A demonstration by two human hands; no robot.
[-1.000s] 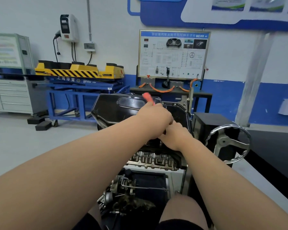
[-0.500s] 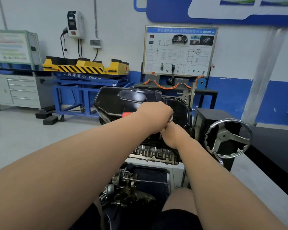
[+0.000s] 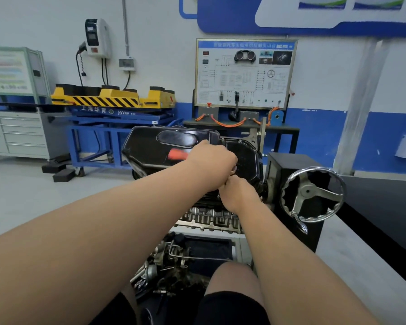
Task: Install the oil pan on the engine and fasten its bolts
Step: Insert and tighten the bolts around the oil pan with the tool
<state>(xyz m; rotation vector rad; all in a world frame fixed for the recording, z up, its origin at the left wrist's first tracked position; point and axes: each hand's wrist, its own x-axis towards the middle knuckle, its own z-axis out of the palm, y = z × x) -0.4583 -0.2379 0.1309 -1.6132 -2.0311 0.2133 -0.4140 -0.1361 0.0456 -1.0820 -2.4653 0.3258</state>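
The black oil pan (image 3: 150, 148) sits on the engine (image 3: 209, 218) in the middle. The left hand (image 3: 211, 160) holds a red-handled tool (image 3: 177, 154) over it. The right hand (image 3: 238, 195) curls just below; I cannot tell what it holds.

Glossy black oil pan (image 3: 150, 148), orange-red tool handle (image 3: 177, 154)

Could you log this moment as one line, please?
left hand: grips red-handled ratchet | right hand: holds its drive end | black metal oil pan: on grey engine
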